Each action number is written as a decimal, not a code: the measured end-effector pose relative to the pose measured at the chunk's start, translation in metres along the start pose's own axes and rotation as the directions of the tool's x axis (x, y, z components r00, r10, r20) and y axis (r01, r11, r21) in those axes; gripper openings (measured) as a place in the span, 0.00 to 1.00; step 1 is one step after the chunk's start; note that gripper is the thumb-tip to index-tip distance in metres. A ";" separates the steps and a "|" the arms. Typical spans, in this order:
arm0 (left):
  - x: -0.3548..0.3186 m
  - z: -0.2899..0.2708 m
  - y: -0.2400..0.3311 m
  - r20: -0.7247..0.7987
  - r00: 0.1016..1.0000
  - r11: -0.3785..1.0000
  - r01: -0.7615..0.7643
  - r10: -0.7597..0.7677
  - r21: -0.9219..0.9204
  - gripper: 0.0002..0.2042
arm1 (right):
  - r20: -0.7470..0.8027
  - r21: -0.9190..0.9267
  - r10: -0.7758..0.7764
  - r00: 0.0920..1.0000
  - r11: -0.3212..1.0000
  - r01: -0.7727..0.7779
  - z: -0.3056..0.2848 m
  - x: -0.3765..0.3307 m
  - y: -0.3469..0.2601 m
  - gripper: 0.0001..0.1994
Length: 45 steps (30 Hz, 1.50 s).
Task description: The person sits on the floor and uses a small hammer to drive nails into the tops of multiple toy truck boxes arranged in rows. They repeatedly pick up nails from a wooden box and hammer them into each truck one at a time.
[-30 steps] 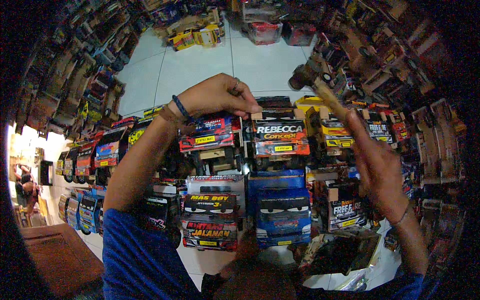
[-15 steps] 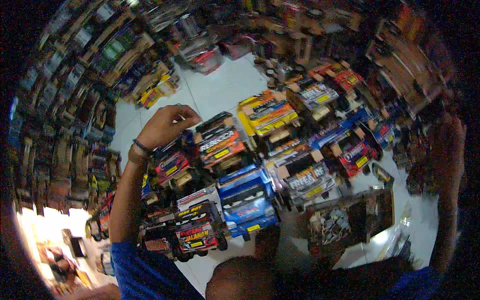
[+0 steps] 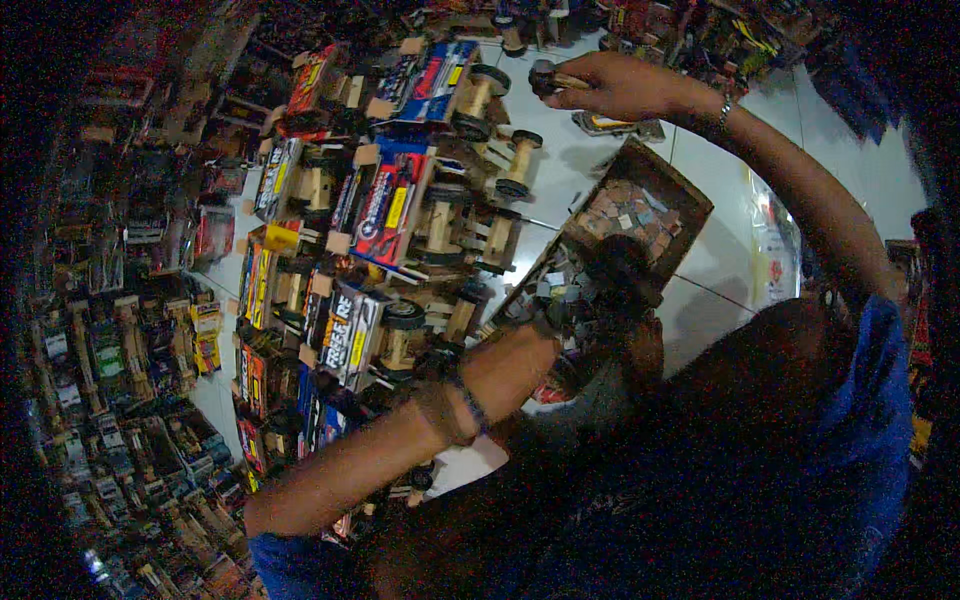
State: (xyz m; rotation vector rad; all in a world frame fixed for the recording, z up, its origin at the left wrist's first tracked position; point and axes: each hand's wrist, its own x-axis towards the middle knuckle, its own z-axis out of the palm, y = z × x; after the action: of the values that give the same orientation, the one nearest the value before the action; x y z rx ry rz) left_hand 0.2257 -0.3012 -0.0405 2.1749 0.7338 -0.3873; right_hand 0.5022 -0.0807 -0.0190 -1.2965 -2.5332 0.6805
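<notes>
Toy trucks crowd the left half of a white tiled floor, tipped on their sides in this view, their printed fronts facing left. Among them are a red-and-blue truck and a white-and-black truck. More toys fill the dim far left. Clear plastic wrapping lies at the right, beneath the right forearm. A dark shape blocks part of a shallow open box in the middle.

At the top, the right hand has its grip closed around a hammer; the dark head pokes out to the left, beyond the box's far end and near the topmost trucks. The left hand is at the box's near end — its fingers are hidden, so whether its grip is open or closed cannot be told.

The box looks wooden, long and rectangular, with small flat pieces inside, tan, brown and grey, many squarish. The trucks show pale wooden axle blocks and round black wheels — their printed panels look smooth.
</notes>
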 end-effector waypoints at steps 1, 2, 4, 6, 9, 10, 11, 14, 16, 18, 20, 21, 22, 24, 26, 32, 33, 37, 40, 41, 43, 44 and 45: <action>0.026 0.013 -0.014 0.047 0.999 0.997 0.016 -0.020 0.079 0.16 | -0.013 0.012 -0.034 0.999 0.999 0.034 -0.002 -0.001 0.004 0.26; 0.048 0.029 -0.022 -0.021 0.997 0.975 0.073 -0.070 0.210 0.18 | -0.007 0.074 -0.100 0.995 0.992 0.100 -0.002 -0.002 0.006 0.26; 0.085 0.059 -0.035 -0.096 0.979 0.875 0.206 -0.182 0.439 0.23 | 0.027 0.191 -0.173 0.985 0.968 0.165 -0.004 0.000 0.005 0.26; 0.104 0.079 -0.048 -0.328 0.943 0.853 0.217 -0.058 0.475 0.25 | 0.000 0.134 -0.182 0.983 0.974 0.180 0.000 0.003 0.001 0.25; 0.106 0.093 -0.063 -0.343 0.939 0.825 0.221 -0.035 0.520 0.28 | 0.029 0.215 -0.232 0.972 0.951 0.220 0.011 0.006 -0.001 0.25; 0.104 0.093 -0.065 -0.332 0.942 0.787 0.243 -0.051 0.568 0.28 | 0.043 0.224 -0.213 0.976 0.954 0.199 0.015 0.007 -0.001 0.24; 0.101 0.091 -0.065 -0.312 0.948 0.824 0.229 -0.068 0.518 0.28 | 0.056 0.240 -0.198 0.979 0.954 0.179 0.017 0.007 0.001 0.24; 0.095 0.077 -0.053 -0.219 0.964 0.845 0.238 -0.148 0.478 0.26 | 0.073 0.230 -0.185 0.980 0.959 0.164 0.021 0.004 0.004 0.24; 0.092 0.065 -0.035 0.045 0.967 0.863 0.201 -0.250 0.464 0.22 | 0.035 0.205 -0.178 0.983 0.964 0.168 0.020 0.001 0.007 0.24; 0.092 0.059 -0.016 0.023 0.988 0.900 0.129 -0.152 0.417 0.18 | 0.031 0.227 -0.204 0.978 0.955 0.192 0.019 -0.001 0.008 0.23; 0.092 0.067 0.005 -0.376 0.918 0.930 0.024 0.125 0.367 0.15 | 0.052 0.230 -0.200 0.978 0.956 0.183 0.019 -0.003 0.007 0.23; 0.099 0.071 0.009 -0.361 0.932 0.995 0.058 -0.025 0.082 0.11 | 0.065 0.219 -0.191 0.979 0.960 0.173 0.019 -0.004 0.006 0.24; 0.107 0.074 0.008 -0.327 0.942 0.994 0.097 -0.078 0.043 0.11 | 0.088 0.217 -0.169 0.982 0.965 0.147 0.019 -0.004 0.005 0.24; 0.122 0.082 0.001 -0.254 0.951 0.985 0.171 -0.173 -0.030 0.11 | 0.104 0.207 -0.166 0.981 0.968 0.142 0.020 -0.005 0.001 0.24; 0.127 0.090 -0.010 -0.268 0.957 0.993 0.115 -0.109 0.010 0.08 | 0.123 0.208 -0.148 0.981 0.971 0.120 0.020 -0.006 -0.001 0.24; 0.130 0.100 -0.029 -0.268 0.953 0.990 0.138 -0.141 -0.029 0.05 | 0.127 0.245 -0.131 0.983 0.965 0.097 0.024 -0.012 -0.003 0.25; 0.127 0.099 -0.030 -0.251 0.952 0.984 0.166 -0.176 -0.062 0.05 | 0.102 0.244 -0.147 0.984 0.962 0.119 0.025 -0.012 -0.003 0.25; 0.096 0.082 -0.034 -0.477 0.877 0.905 -0.162 -0.050 -0.393 0.06 | 0.082 0.190 -0.174 0.981 0.969 0.156 0.025 -0.009 0.002 0.24; 0.074 0.054 -0.034 -0.124 0.975 0.511 -0.012 -0.185 -0.860 0.04 | 0.134 0.203 -0.125 0.983 0.975 0.096 0.023 -0.005 0.003 0.24; 0.065 0.042 -0.033 -0.112 0.989 0.544 -0.044 -0.094 -0.838 0.03 | 0.146 0.200 -0.116 0.982 0.976 0.086 0.022 -0.006 0.004 0.24; 0.042 0.028 -0.020 -0.037 0.984 0.356 0.027 -0.174 -0.934 0.03 | 0.144 0.210 -0.125 0.982 0.973 0.093 0.021 -0.005 0.002 0.23; 0.031 0.022 -0.013 -0.044 0.983 0.229 -0.003 -0.177 -0.973 0.03 | 0.158 0.181 -0.091 0.983 0.981 0.062 0.019 -0.004 0.001 0.23; 0.020 0.015 -0.009 -0.070 0.983 0.244 -0.028 -0.168 -0.969 0.04 | 0.122 0.186 -0.127 0.984 0.977 0.103 0.018 -0.003 -0.002 0.23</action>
State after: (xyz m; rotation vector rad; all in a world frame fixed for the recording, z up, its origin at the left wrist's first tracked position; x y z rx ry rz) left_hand 0.2360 -0.3008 -0.0653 0.9198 0.8358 0.2318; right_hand 0.4952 -0.0896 -0.0336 -1.0690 -2.5556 0.9739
